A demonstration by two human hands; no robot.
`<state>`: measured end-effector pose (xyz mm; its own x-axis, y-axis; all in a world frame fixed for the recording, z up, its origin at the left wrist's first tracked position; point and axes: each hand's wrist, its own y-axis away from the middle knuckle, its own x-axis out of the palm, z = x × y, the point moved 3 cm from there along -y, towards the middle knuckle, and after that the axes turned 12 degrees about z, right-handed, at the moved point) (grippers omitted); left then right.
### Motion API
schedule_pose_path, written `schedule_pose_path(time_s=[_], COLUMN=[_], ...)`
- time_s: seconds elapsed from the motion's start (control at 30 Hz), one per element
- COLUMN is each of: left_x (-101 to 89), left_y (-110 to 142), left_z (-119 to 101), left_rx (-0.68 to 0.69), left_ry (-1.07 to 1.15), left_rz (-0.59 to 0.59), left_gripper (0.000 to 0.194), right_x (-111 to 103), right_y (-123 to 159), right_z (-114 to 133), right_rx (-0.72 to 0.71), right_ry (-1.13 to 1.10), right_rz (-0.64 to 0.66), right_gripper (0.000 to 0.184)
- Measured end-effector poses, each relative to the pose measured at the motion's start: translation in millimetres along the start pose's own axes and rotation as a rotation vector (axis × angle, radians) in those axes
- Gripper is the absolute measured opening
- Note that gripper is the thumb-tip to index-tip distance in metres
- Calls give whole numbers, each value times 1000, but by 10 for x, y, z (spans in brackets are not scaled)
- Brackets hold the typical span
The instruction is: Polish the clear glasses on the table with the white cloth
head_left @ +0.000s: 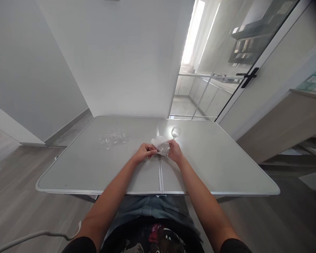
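Note:
Over the table's middle seam, both hands hold a small clear plastic bag [164,149] with a soft white piece, perhaps foam or tissue, at its top. My left hand [146,151] pinches the bag's left edge between thumb and fingers. My right hand [175,151] is closed around its right side. What the bag holds, if anything, I cannot make out. Just beyond my right hand lies a clear rounded thing like a wine glass [176,131], its lower part reaching behind the fingers. Crumpled clear plastic wrapping [112,138] lies to the left, apart from both hands.
The light folding table [94,168] has a metal rim and a centre seam. Behind it stand a white wall [121,63] and a glass door with a black handle [249,77]. A wooden shelf [287,123] is at the right; a white cable [42,233] runs at lower left.

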<state>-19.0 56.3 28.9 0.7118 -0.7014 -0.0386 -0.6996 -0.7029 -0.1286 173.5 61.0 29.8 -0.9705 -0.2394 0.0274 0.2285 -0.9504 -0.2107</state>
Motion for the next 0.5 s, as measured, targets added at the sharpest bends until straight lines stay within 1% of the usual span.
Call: schedule_pose_path(time_s=[0.13,0.17,0.23,0.3,0.4,0.5], left_x=[-83,-98,-107,-92,-41,8], left_y=[-10,-15,-32,-54,-89,-103], left_z=[-19,-15,-2,12,33,59], left_rx=[122,138,155,163,174,140], left_ry=[85,83,50,11,4,43], left_rz=[-239,-283,-337,-353,-316,-237], left_gripper=[39,38,38,40,42,46], right_x=[180,232,329,414,502,515], right_y=[-7,3,31,66,108,119], right_z=[-1,9,41,69,75,60], right_rx=[53,46,1,-55,-102,-158], right_ry=[-253,-298,-309,-260,-122,69], right_rz=[124,148,186,220,250,189], right_gripper=[38,39,39,40,46,43])
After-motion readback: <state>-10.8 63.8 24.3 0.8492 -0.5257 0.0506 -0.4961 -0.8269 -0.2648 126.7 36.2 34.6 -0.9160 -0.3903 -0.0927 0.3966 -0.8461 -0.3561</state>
